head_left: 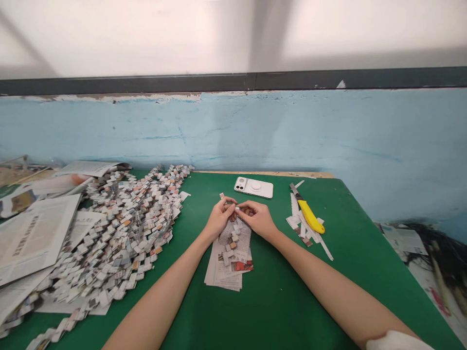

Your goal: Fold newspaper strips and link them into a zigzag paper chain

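Observation:
My left hand [221,217] and my right hand [257,217] meet near the middle of the table, fingertips pinched close together. Between them they hold the upper end of a short folded-paper chain [234,239], made of small zigzag links of printed paper. The chain hangs down toward me over a stack of newspaper sheets [222,274] cut into strips. A small folded paper piece [222,195] shows by my left fingers. What lies exactly between the fingertips is partly hidden.
A large heap of folded-paper chain [134,228] covers the left side, beside newspapers [32,238]. A white phone [254,187] lies beyond my hands. To the right, a yellow-handled utility knife [310,216] rests on paper scraps [302,228]. The green table [277,311] meets a blue wall.

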Tool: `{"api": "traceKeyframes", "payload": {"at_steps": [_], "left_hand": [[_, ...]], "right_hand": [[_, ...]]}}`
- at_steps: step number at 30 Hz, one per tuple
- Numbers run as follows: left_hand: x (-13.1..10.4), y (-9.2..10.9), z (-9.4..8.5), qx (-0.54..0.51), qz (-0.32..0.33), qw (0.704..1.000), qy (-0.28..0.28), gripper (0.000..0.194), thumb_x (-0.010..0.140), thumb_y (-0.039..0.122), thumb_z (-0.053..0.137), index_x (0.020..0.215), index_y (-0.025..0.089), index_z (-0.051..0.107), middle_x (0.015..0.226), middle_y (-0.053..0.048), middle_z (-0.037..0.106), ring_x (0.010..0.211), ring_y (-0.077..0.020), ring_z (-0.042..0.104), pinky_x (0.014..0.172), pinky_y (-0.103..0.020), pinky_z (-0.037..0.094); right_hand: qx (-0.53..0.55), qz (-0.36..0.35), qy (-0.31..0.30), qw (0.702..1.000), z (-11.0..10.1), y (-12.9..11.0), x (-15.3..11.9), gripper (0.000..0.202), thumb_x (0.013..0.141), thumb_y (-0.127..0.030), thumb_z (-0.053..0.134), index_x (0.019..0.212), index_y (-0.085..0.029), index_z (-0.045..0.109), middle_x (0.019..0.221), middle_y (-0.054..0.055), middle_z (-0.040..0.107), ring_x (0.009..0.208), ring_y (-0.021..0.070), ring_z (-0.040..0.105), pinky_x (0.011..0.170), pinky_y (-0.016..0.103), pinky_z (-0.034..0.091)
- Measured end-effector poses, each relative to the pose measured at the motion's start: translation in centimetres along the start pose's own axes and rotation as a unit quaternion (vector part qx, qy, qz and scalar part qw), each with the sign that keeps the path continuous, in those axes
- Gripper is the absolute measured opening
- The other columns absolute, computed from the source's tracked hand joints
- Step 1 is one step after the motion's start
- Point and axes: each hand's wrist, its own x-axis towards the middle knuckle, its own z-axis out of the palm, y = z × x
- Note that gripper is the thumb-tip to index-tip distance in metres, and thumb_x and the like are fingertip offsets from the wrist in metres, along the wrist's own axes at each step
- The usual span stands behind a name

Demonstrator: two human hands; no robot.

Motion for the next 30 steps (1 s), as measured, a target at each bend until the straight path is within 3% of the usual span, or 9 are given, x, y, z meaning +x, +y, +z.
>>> {"api": "traceKeyframes", "payload": {"at_steps": [12,21,30], "left_hand": [[0.09,-0.03,-0.21,0.029,0.026,0.999,-0.007,0.042,0.084,0.049,0.073,0.104,0.016,0.056,0.056,0.003,0.057,0.049,-0.0114,0.05,0.053,-0.022,0.038],[-0.22,0.44,0.04,0.064,0.025,0.997,-0.015,0.034,0.084,0.039,0.072,0.103,0.016,0.056,0.056,0.003,0.056,0.05,-0.0124,0.052,0.053,-0.023,0.04],[-0.28,0.62,0.12,0.088,0.012,0.996,-0.031,0.028,0.085,0.035,0.068,0.102,0.016,0.058,0.054,0.003,0.056,0.047,-0.012,0.051,0.051,-0.023,0.039]], "right_hand": [[0.02,0.02,-0.017,0.999,-0.11,-0.49,0.06,0.027,0.094,-0.045,0.062,0.095,-0.019,0.068,0.071,0.002,0.062,0.058,0.0134,0.049,0.054,0.026,0.038],[-0.085,-0.023,-0.104,0.991,-0.25,-0.32,-0.03,0.038,0.101,-0.044,0.051,0.073,-0.02,0.058,0.065,0.0,0.056,0.06,0.014,0.049,0.058,0.027,0.034],[-0.099,-0.038,-0.101,0.989,-0.22,-0.24,-0.2,0.038,0.101,-0.039,0.051,0.068,-0.021,0.05,0.06,-0.002,0.049,0.055,0.0138,0.045,0.056,0.027,0.031]]}}
